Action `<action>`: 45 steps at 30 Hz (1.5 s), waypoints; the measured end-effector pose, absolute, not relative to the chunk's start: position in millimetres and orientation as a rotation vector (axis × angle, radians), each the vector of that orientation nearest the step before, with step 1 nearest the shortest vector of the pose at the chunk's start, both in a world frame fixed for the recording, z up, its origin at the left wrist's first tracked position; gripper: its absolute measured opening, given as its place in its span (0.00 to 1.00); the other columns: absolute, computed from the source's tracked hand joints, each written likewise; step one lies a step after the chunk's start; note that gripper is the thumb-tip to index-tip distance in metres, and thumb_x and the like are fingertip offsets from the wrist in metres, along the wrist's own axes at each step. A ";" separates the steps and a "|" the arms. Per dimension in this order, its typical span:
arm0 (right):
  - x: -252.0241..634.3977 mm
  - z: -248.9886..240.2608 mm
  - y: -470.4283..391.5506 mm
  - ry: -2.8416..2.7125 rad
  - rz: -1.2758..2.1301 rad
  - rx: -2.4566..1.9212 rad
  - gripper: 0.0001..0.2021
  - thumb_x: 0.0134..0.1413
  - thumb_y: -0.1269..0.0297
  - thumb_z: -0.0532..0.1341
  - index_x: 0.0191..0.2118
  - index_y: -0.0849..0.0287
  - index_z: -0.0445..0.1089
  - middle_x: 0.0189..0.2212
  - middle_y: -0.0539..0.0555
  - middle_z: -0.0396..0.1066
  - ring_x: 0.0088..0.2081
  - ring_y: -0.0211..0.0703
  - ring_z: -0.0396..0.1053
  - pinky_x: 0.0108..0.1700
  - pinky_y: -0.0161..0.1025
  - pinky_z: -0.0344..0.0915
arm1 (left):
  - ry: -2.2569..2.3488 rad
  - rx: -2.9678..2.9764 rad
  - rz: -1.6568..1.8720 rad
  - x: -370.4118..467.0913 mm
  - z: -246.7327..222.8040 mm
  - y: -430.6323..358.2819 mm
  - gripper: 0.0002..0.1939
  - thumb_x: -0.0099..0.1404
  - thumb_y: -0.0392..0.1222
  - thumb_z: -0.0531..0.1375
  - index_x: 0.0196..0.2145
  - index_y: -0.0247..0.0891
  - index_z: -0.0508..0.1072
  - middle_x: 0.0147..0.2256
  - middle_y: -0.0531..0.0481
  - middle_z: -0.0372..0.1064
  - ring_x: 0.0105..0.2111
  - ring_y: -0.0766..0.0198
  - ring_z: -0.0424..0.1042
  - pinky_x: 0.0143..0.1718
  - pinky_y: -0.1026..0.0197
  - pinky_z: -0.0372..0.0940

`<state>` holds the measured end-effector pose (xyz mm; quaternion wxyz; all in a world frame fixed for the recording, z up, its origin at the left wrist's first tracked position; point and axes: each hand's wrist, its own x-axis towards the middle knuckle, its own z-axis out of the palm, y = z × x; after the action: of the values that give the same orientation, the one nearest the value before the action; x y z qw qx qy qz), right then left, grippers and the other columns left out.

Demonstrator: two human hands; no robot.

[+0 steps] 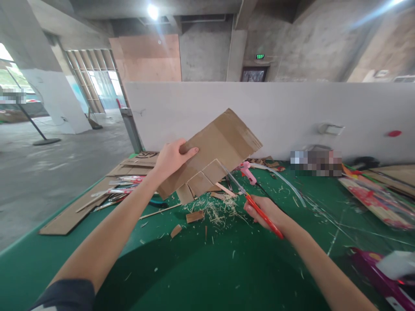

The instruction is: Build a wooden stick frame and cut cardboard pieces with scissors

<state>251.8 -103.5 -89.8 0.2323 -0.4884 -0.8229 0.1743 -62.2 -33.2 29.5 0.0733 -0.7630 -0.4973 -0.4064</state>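
My left hand [177,157] grips a brown cardboard piece [223,138] by its upper left edge, thumb on the near face. The cardboard is raised and tilted above the table. Pale lines or cuts run across its lower part, where some flaps hang at the bottom edge. Fingers of my right hand [264,211] are wrapped round the red handles of scissors [259,211]. The scissor blades point up and left, against the cardboard's lower right side; whether they are parted is too small to tell.
Shavings and scraps [215,209] lie on the green table [194,276] below the cardboard. A pink glue gun [248,172] lies behind my right hand. Cardboard sheets [69,214] and wrapped items [126,185] are at left, a purple object [376,276] at right.
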 end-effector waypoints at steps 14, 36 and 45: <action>248.7 -89.1 -99.8 -2.237 0.246 -1.460 0.16 0.55 0.54 0.52 0.22 0.55 0.54 0.18 0.49 0.60 0.21 0.38 0.59 0.25 0.35 0.55 | -1.515 -2.299 -1.197 -52.4 27.5 -41.7 0.22 0.60 0.62 0.53 0.24 0.40 0.55 0.19 0.54 0.54 0.21 0.65 0.56 0.23 0.62 0.45; 244.5 -97.5 -101.1 -2.213 0.159 -1.526 0.20 0.56 0.51 0.50 0.18 0.55 0.50 0.14 0.49 0.56 0.18 0.37 0.55 0.23 0.35 0.50 | -1.507 -2.325 -1.161 -55.1 28.2 -37.9 0.21 0.60 0.61 0.52 0.24 0.40 0.58 0.19 0.53 0.56 0.21 0.64 0.59 0.24 0.62 0.45; 245.4 -93.6 -101.2 -2.209 0.261 -1.484 0.17 0.53 0.52 0.53 0.20 0.56 0.56 0.17 0.48 0.60 0.20 0.37 0.58 0.23 0.33 0.52 | -1.497 -2.356 -1.176 -58.0 27.1 -34.1 0.22 0.60 0.60 0.53 0.23 0.40 0.56 0.18 0.54 0.55 0.21 0.65 0.57 0.23 0.62 0.45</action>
<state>245.4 -101.2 -93.6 0.2318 -0.5398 -0.8037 0.0950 -58.0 -34.1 27.1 0.0562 -0.7767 -0.4933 -0.3877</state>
